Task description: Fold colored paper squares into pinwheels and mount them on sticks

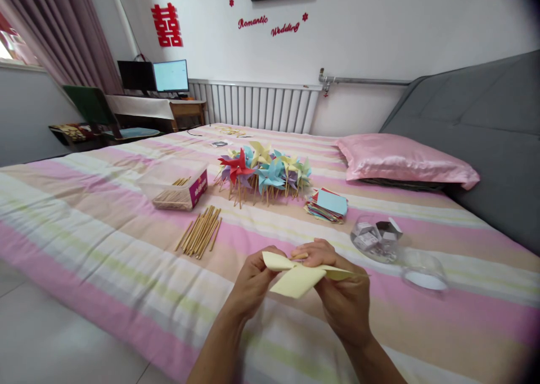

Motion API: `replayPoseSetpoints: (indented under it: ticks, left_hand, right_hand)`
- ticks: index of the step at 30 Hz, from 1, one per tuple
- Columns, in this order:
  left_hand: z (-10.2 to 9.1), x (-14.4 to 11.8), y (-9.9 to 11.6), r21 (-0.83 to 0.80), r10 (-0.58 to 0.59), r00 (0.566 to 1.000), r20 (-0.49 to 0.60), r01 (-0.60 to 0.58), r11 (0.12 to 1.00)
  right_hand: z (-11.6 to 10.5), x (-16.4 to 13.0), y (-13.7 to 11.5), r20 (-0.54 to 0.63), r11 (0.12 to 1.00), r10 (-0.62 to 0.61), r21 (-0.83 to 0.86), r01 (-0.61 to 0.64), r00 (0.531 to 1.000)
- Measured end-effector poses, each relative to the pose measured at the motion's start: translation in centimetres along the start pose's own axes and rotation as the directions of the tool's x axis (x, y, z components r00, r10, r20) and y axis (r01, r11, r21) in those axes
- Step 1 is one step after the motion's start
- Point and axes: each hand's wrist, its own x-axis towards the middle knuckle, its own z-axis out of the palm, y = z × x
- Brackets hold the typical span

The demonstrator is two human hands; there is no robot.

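Yellow paper pinwheel (297,277) pinched between left hand (253,285), right hand (343,297).

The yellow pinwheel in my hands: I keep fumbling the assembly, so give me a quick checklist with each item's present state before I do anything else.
1. Yellow pinwheel gripped by both the left hand and the right hand: ok.
2. Folded flaps pinched at the centre: ok.
3. Pin through the centre: cannot tell.
4. Loose sticks nearby on the bed: ok.
5. Clear jar upright: not ok, on its side.
6. Paper stack nearby: ok.
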Motion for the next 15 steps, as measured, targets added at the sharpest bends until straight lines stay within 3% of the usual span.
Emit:
replayPoseSetpoints:
  ticks: [15]
  left_hand:
    - [0.61,-0.17,0.81,-0.014,-0.044,0.999,-0.013,0.044,0.999]
  right_hand:
    - [-0.58,0.07,0.13,0.005,0.998,0.002,-0.060,-0.001,1.000]
